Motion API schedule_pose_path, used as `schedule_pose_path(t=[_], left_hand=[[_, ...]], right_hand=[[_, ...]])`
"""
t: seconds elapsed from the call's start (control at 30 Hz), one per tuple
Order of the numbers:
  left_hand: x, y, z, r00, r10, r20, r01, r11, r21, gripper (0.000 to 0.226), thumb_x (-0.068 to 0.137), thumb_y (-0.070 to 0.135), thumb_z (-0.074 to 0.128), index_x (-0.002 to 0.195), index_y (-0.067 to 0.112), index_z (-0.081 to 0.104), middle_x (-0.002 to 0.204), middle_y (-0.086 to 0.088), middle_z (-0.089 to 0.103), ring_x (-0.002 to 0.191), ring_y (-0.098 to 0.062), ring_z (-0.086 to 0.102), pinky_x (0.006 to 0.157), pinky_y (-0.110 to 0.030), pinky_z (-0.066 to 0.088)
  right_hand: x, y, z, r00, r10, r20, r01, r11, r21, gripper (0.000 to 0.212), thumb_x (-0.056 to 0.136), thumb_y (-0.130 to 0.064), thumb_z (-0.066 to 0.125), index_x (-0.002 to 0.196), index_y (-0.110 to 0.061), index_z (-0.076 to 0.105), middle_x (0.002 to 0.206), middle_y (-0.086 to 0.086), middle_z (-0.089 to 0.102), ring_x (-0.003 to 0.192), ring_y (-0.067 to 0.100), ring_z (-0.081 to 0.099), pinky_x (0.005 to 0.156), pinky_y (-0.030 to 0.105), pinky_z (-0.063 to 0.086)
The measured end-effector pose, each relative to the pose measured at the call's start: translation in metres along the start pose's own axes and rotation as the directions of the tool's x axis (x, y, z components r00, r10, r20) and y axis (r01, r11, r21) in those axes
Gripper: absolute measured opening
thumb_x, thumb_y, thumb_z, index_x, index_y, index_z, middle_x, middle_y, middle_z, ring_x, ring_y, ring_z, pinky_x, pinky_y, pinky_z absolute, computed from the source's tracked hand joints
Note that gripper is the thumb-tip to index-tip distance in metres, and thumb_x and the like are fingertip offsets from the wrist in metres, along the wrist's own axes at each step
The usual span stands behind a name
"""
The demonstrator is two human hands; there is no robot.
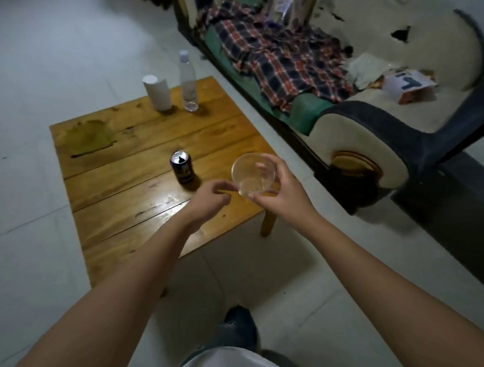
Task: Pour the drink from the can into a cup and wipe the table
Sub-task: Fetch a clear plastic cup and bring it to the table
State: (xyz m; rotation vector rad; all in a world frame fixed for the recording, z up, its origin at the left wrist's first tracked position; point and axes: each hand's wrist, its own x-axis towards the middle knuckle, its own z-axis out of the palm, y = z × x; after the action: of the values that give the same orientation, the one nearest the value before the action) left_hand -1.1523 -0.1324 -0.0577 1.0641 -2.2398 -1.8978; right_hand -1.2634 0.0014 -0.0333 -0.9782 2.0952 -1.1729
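A dark drink can [182,167] with its top opened stands upright near the middle of the wooden table [140,194]. My right hand [277,187] grips a clear plastic cup [251,174] above the table's right edge; the cup looks empty. My left hand [208,197] hovers just left of the cup with fingers loosely curled and holds nothing; its fingertips are close to the cup's side. A greenish wet patch [88,137] spreads over the table's far left corner. A white paper roll [157,91] stands at the far edge.
A clear water bottle [188,82] stands beside the paper roll. A worn sofa [372,114] with a plaid cloth [279,55] and a small box [411,87] runs along the right. My foot [237,326] is on the tiled floor below.
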Motion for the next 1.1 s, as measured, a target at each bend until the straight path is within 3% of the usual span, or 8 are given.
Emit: schedule_pose_path(t=[0.23, 0.33, 0.43, 0.57, 0.67, 0.87, 1.1], left_hand=[[0.015, -0.007, -0.043, 0.980, -0.080, -0.184, 0.063, 0.993, -0.100, 0.038, 0.078, -0.012, 0.041, 0.093, 0.016, 0.062, 0.092, -0.002, 0.063, 0.087, -0.016, 0.055, 0.070, -0.022, 0.040], [0.013, -0.017, -0.055, 0.963, -0.127, -0.238, 0.098, 0.987, -0.128, 0.038, 0.079, -0.010, 0.041, 0.101, 0.012, 0.063, 0.105, -0.005, 0.064, 0.098, -0.020, 0.059, 0.076, -0.025, 0.043], [0.011, -0.025, -0.064, 0.942, -0.172, -0.287, 0.126, 0.977, -0.171, 0.037, 0.080, -0.009, 0.041, 0.102, 0.012, 0.062, 0.105, 0.000, 0.063, 0.096, -0.018, 0.060, 0.081, -0.028, 0.045], [0.005, -0.036, -0.068, 0.909, -0.215, -0.358, 0.147, 0.967, -0.208, 0.038, 0.081, -0.007, 0.045, 0.109, 0.013, 0.062, 0.111, -0.001, 0.062, 0.102, -0.016, 0.060, 0.090, -0.035, 0.048], [0.004, -0.042, -0.064, 0.888, -0.240, -0.393, 0.147, 0.956, -0.253, 0.038, 0.080, -0.009, 0.049, 0.106, 0.015, 0.062, 0.112, -0.002, 0.062, 0.104, -0.017, 0.060, 0.088, -0.035, 0.049], [0.013, -0.036, -0.045, 0.839, -0.278, -0.468, 0.109, 0.928, -0.357, 0.039, 0.079, -0.013, 0.052, 0.103, 0.016, 0.058, 0.109, -0.007, 0.062, 0.102, -0.021, 0.059, 0.082, -0.028, 0.051], [0.028, -0.036, -0.030, 0.792, -0.307, -0.528, 0.085, 0.911, -0.404, 0.039, 0.079, -0.011, 0.055, 0.104, 0.018, 0.057, 0.109, -0.005, 0.062, 0.103, -0.019, 0.059, 0.082, -0.026, 0.051]], right_hand=[[0.064, -0.019, 0.026, 0.982, -0.094, 0.164, 0.092, 0.996, 0.016, 0.080, 0.073, -0.019, 0.076, 0.138, -0.024, 0.030, 0.132, -0.005, 0.048, 0.122, 0.010, 0.045, 0.100, 0.039, 0.046], [0.079, -0.026, 0.038, 0.964, -0.119, 0.236, 0.117, 0.993, 0.025, 0.078, 0.073, -0.018, 0.076, 0.137, -0.023, 0.030, 0.133, -0.002, 0.049, 0.120, 0.008, 0.046, 0.098, 0.033, 0.046], [0.091, -0.032, 0.049, 0.942, -0.142, 0.305, 0.135, 0.990, 0.042, 0.075, 0.074, -0.016, 0.075, 0.135, -0.024, 0.032, 0.132, -0.003, 0.050, 0.115, 0.005, 0.047, 0.092, 0.024, 0.047], [0.105, -0.035, 0.061, 0.905, -0.170, 0.389, 0.163, 0.985, 0.052, 0.075, 0.073, -0.015, 0.075, 0.135, -0.023, 0.032, 0.133, -0.001, 0.050, 0.119, 0.011, 0.048, 0.094, 0.028, 0.048], [0.115, -0.035, 0.064, 0.872, -0.182, 0.455, 0.181, 0.982, 0.046, 0.076, 0.074, -0.014, 0.075, 0.136, -0.022, 0.032, 0.132, -0.002, 0.050, 0.114, 0.008, 0.050, 0.096, 0.031, 0.047], [0.135, -0.027, 0.058, 0.814, -0.216, 0.539, 0.249, 0.968, 0.013, 0.077, 0.073, -0.016, 0.075, 0.136, -0.021, 0.031, 0.131, -0.003, 0.051, 0.108, 0.003, 0.049, 0.086, 0.012, 0.040], [0.158, -0.013, 0.053, 0.759, -0.237, 0.607, 0.277, 0.960, 0.028, 0.078, 0.073, -0.018, 0.076, 0.136, -0.023, 0.031, 0.131, -0.003, 0.051, 0.110, 0.006, 0.051, 0.096, 0.033, 0.047]])
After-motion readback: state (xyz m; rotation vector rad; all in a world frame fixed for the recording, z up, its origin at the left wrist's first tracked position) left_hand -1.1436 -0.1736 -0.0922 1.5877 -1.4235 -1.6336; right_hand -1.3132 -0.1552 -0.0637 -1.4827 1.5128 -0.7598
